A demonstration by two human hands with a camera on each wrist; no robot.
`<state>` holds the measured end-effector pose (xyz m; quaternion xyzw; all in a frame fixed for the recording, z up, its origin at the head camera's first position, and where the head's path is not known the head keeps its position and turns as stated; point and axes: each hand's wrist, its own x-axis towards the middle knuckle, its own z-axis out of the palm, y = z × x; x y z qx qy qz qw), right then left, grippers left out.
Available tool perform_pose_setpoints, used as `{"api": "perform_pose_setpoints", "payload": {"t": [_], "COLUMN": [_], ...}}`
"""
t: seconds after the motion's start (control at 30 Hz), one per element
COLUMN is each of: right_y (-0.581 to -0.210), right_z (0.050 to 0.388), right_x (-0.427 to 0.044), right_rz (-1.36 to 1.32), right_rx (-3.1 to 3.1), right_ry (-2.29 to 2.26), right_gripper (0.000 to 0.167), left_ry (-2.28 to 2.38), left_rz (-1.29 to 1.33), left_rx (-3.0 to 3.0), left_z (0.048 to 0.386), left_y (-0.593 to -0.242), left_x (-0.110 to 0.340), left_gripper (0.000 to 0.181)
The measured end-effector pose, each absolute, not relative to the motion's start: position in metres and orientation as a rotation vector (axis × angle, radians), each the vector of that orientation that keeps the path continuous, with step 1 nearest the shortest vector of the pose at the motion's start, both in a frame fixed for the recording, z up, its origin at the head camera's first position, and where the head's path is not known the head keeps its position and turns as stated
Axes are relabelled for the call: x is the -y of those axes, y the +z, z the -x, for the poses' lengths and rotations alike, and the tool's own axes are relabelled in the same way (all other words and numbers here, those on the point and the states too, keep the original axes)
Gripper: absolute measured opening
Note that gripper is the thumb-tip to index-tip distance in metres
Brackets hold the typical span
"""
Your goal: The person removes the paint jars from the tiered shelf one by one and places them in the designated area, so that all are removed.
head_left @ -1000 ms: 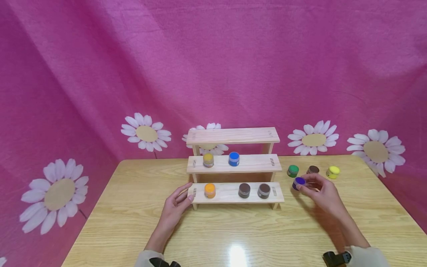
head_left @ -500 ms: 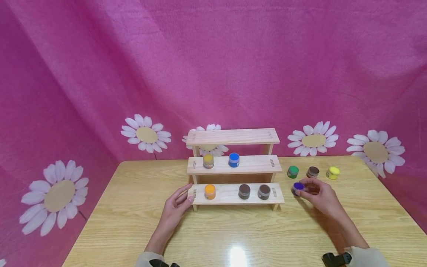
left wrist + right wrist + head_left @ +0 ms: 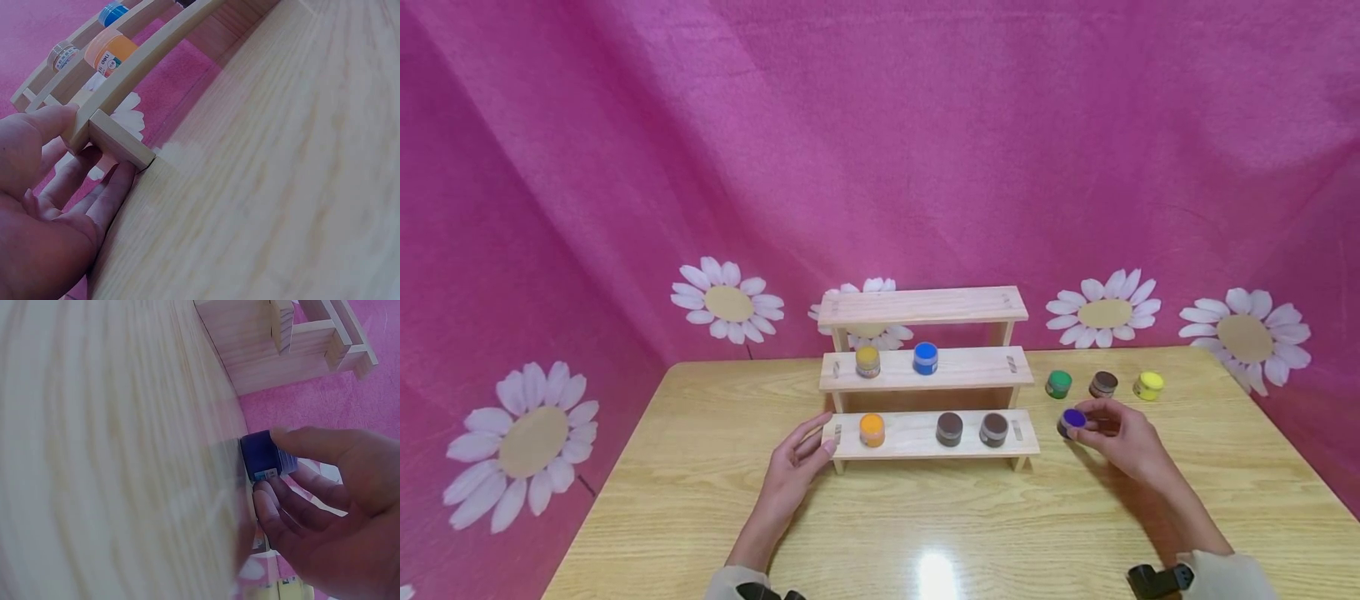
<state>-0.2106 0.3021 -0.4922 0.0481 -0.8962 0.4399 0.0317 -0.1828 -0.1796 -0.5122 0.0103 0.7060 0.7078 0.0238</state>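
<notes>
My left hand (image 3: 796, 460) holds the left end of the bottom step of a three-tier wooden display rack (image 3: 910, 446). In the left wrist view, the thumb lies on the plank (image 3: 156, 53) and the fingers are bent around its end by the leg (image 3: 119, 137). To the right of the rack, my right hand (image 3: 1123, 442) pinches a purple paint jar (image 3: 1072, 422) between thumb and fingers. The right wrist view has this jar (image 3: 261, 455) at the table surface. Behind it stand a green jar (image 3: 1059, 384), a brown jar (image 3: 1103, 384) and a yellow jar (image 3: 1148, 386).
An orange jar (image 3: 872, 430) and two dark brown jars (image 3: 950, 429) sit on the bottom step. The middle step carries an ochre jar (image 3: 868, 362) and a blue jar (image 3: 926, 358). A pink flowered cloth (image 3: 880, 150) hangs behind the wooden table (image 3: 700, 500).
Over the last second, my right hand has brought the purple jar slightly down and toward me, uncovering more of the brown jar. My left hand has stayed at the rack.
</notes>
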Motion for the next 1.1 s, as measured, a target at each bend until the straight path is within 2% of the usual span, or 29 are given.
{"api": "perform_pose_setpoints", "payload": {"t": [0.23,0.63,1.1], "right_y": [-0.485,-0.458,-0.439], "right_z": [0.21,0.198,0.195], "right_x": [-0.302,-0.294,-0.256], "right_rz": [-0.169,-0.233,-0.432], "right_rx": [2.761,2.559,2.399], "right_ry": [1.341,1.405,1.545], "right_gripper": [0.05,0.04,0.031], "left_ry": [2.201,2.2,2.2], "left_rz": [-0.021,-0.035,-0.023], "left_rx": [-2.177,-2.184,-2.191], "left_z": [0.183,0.182,0.182], "left_y": [-0.512,-0.513,-0.513], "left_x": [0.179,0.179,0.179], "left_gripper": [0.054,0.053,0.054]}}
